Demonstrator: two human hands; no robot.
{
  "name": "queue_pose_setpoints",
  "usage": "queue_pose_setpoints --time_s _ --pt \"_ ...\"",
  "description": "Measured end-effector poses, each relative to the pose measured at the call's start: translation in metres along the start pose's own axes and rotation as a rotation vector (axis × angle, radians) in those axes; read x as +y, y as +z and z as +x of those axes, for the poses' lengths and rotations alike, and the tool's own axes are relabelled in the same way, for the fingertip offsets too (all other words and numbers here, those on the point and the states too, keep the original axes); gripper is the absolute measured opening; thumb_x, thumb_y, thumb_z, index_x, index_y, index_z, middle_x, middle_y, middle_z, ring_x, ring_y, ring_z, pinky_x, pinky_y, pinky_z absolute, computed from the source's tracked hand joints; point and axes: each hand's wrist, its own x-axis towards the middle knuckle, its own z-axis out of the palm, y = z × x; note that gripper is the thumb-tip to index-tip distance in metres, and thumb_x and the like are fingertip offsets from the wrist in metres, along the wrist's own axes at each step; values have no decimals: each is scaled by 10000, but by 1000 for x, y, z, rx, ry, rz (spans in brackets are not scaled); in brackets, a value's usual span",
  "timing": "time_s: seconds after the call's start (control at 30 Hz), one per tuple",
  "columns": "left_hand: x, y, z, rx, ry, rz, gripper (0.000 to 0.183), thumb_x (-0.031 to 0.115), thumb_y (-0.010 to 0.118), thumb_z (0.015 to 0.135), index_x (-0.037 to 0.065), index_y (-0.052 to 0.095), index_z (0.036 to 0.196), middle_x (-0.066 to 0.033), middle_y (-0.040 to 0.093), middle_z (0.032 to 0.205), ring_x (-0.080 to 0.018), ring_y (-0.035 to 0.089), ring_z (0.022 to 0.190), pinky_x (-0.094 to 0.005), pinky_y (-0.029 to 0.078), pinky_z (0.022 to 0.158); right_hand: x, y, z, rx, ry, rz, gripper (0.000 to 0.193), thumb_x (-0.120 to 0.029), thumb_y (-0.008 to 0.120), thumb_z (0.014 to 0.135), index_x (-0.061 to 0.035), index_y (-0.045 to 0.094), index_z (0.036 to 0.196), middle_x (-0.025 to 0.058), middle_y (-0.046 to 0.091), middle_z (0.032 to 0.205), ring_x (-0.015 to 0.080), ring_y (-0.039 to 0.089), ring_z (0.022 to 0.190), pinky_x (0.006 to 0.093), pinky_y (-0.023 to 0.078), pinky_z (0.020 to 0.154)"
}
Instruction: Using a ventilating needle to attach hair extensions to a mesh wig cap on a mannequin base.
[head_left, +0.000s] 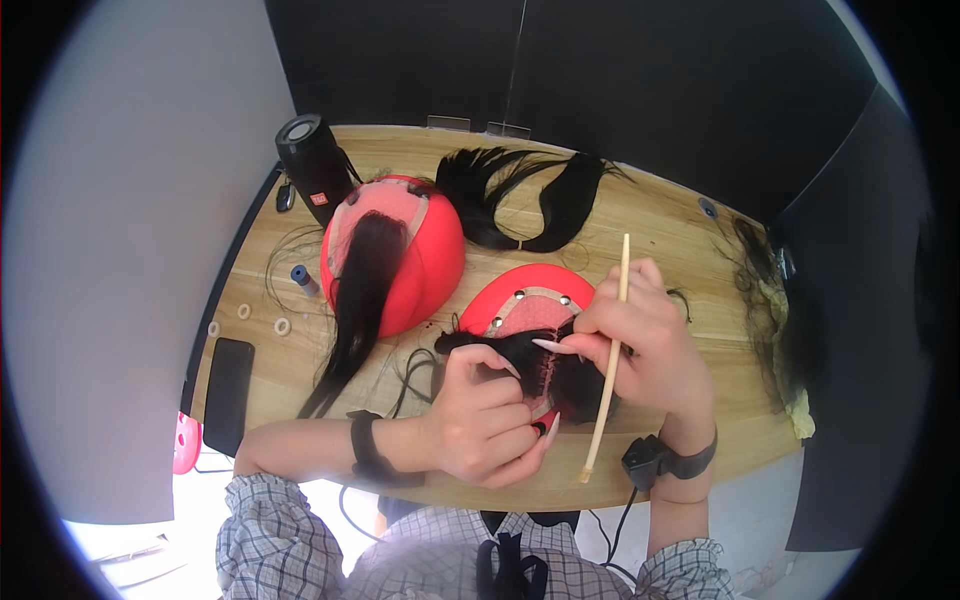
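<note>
A red head form point(482, 297) lies in front of me with a pale mesh cap point(535, 312) pinned to it. Black hair point(512, 347) spreads from the cap, divided by a pinkish parting. My left hand point(485, 425) rests at the near left of this form, fingers curled and closed against the hair; whatever they pinch is hidden. A thin pale wooden stick point(608, 385) is held in my right hand point(645, 335), slanting down toward me. The same hand's thumb and finger touch the hair beside the parting, a long nail reaching over it.
Behind to the left stands another red head form point(440, 265) with a black hair lock point(365, 290). A black cylindrical speaker point(315, 170), a dark phone-like slab point(229, 395) and a blue-capped tube point(303, 280) line the left. Loose hair point(570, 205) lies at the back; dark panels point(640, 90) enclose the table.
</note>
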Motion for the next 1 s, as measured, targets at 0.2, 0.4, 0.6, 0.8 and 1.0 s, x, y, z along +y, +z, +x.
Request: queue_pose_setpoints --time_s 0.2,0.4,0.6,0.8,1.0 --pt "-2 2 -2 -1 -6 -28 169 86 722 660 85 568 591 9 553 629 -151 507 592 -437 386 808 4 -11 -1 82 107 -12 132 -115 769 786 -77 642 792 62 548 697 256 516 706 363 403 742" --pt "-2 4 -4 11 8 -49 181 73 722 657 80 558 582 1 547 622 -156 507 593 -440 385 791 14 -29 -12 263 305 99 134 -88 724 861 -53 622 782 34 554 671 154 507 624 289 396 603" --pt "-2 5 -3 23 18 -70 190 62 724 659 77 554 576 -5 541 619 -164 512 599 -440 383 788 37 -63 -28 502 467 79 224 -185 629 996 -51 588 820 -48 489 672 34 418 614 203 312 550" --pt "-3 4 -7 4 4 -68 192 59 724 662 77 552 575 -8 534 611 -174 512 604 -441 382 789 50 -95 -50 392 786 -266 199 -183 663 961 -24 642 844 -27 543 690 62 422 649 239 332 589" --pt "-1 7 -2 32 13 -88 192 61 726 659 76 554 575 -9 532 606 -175 508 601 -442 383 793 3 -106 -51 339 674 100 120 -114 712 879 -7 756 911 32 625 665 93 542 556 263 410 520"
